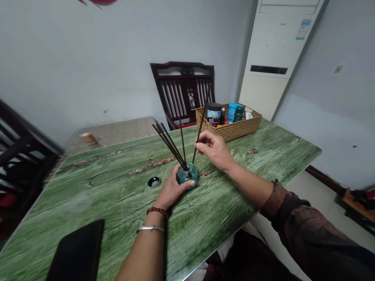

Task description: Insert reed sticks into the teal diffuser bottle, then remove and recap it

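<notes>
Near the middle of the green wood-print tabletop (123, 207), a teal glass diffuser bottle (187, 177) stands upright, with a bunch of dark reed sticks (170, 145) fanning out of its mouth toward the far left. On my feed, the left hand (172, 191) wraps the bottle from the near side, its fingers curled around the body and pressed against the glass. The right hand (212, 150) hangs just above and beside it, thumb and forefinger pinching another thin stick (202, 119) whose lower end sits at the bottle's mouth; from this angle I cannot tell if it is inside. That firm left hold matters most, I judge: the bottle is small, the sticks lean heavily one way, and a slack grip could let it tip. A red bead bracelet (158, 212) and a silver bangle (150, 228) ride the left wrist. Just left of the bottle, a black ring-shaped grommet (154, 181) is set into the tabletop. By the near left edge lies a black slab (77, 249), perhaps a phone. A wicker basket (230, 132) of jars and bottles sits at the far right corner, while the wood-print surface runs well out from the right hand to the right edge, the widest stretch for moving that arm.
</notes>
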`<state>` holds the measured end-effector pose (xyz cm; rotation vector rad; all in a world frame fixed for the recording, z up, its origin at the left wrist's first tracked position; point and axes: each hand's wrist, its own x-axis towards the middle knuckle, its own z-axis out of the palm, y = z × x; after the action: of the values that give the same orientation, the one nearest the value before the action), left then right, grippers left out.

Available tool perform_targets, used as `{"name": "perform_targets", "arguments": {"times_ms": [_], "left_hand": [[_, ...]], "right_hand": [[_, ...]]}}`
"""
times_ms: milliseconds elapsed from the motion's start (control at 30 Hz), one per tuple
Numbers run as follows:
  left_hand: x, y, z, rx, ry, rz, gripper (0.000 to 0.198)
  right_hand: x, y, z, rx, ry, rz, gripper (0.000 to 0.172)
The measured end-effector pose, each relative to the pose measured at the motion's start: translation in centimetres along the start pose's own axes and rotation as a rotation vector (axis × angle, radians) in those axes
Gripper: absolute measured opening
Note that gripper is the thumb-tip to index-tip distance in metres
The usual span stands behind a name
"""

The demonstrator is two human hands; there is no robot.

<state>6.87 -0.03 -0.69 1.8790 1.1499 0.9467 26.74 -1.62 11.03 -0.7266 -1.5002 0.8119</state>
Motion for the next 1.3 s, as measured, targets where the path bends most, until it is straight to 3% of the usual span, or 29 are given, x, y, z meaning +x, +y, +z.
{"name": "perform_targets", "arguments": {"times_ms": [133, 467, 633, 800, 967, 1300], "left_hand": [[0.1, -0.4, 0.1, -0.009, 0.010, 0.030, 0.073], [0.1, -0.3, 0.2, -0.036, 0.046, 0.059, 0.075], [-0.3, 0.2, 0.3, 0.049, 0.094, 0.047, 0.071], [-0.1, 0.8, 0.2, 0.053, 0.182, -0.040, 0.069], [2.5, 0.1, -0.6, 0.004, 0.212, -0.091, 0.067], [11.1, -2.8, -2.9, -0.080, 0.339, -0.198, 0.069]], "right_hand": [[0.4, 2.0, 1.5, -0.089, -0.014, 0.004, 0.014], [-0.9, 5.5, 2.5, -0.411, -0.045, 0.081, 0.005], [-2.5, 8.2, 0.5, -0.525, -0.039, 0.106, 0.025], [-3.0, 12.4, -2.0, -0.530, 0.073, 0.344, 0.015], [-3.3, 15.0, -2.3, -0.485, 0.062, 0.412, 0.017], [-3.4, 15.5, -2.0, -0.509, 0.033, 0.387, 0.016]]}}
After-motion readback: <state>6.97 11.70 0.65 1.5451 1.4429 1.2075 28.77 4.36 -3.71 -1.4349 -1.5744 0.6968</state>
